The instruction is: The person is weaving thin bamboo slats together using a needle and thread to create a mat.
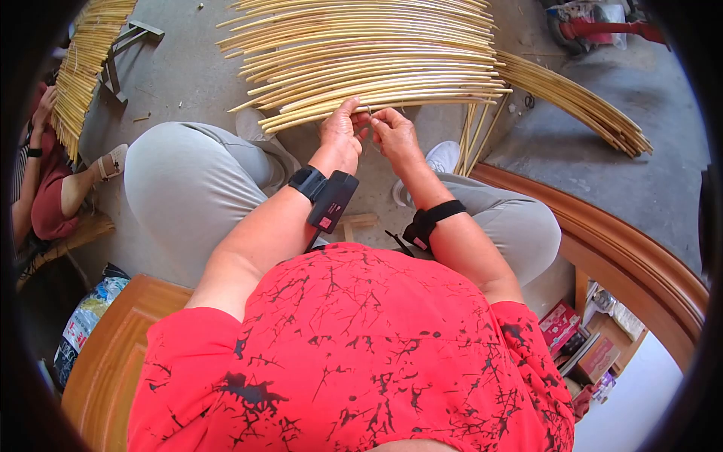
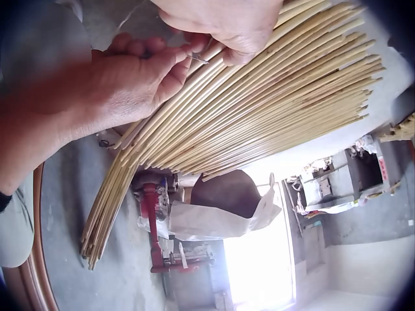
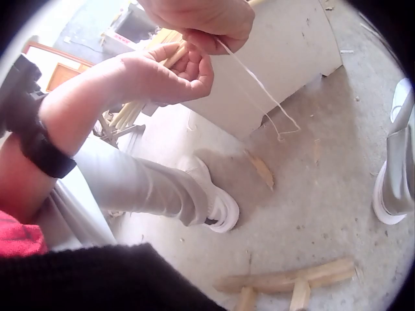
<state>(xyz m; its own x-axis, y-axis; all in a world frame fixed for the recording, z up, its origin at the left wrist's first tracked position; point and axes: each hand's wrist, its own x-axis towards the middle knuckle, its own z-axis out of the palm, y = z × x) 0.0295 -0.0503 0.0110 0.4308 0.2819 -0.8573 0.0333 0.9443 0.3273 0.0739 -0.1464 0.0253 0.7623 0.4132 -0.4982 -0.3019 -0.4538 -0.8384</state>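
Observation:
A mat of long, thin yellowish sticks [image 1: 376, 56] lies in front of me, its near edge between my hands. My left hand [image 1: 343, 134] grips the outermost sticks [image 3: 174, 59], fingers curled beneath them and thumb at the edge. Close beside it, my right hand [image 1: 397, 137] pinches a thin, shiny needle [image 2: 198, 59] at the mat's edge. From the right hand a white thread [image 3: 259, 84] hangs in a long loop toward the floor. The right hand's fingertips are partly hidden behind the left hand in the left wrist view.
A bundle of sticks [image 1: 580, 102] reaches out at the right. A brown wooden frame [image 1: 602, 218] stands beside my right leg. Another person's hand [image 1: 45, 105] is at a second stick mat [image 1: 90, 64] on the left. A low wooden piece [image 3: 292, 277] stands on the floor.

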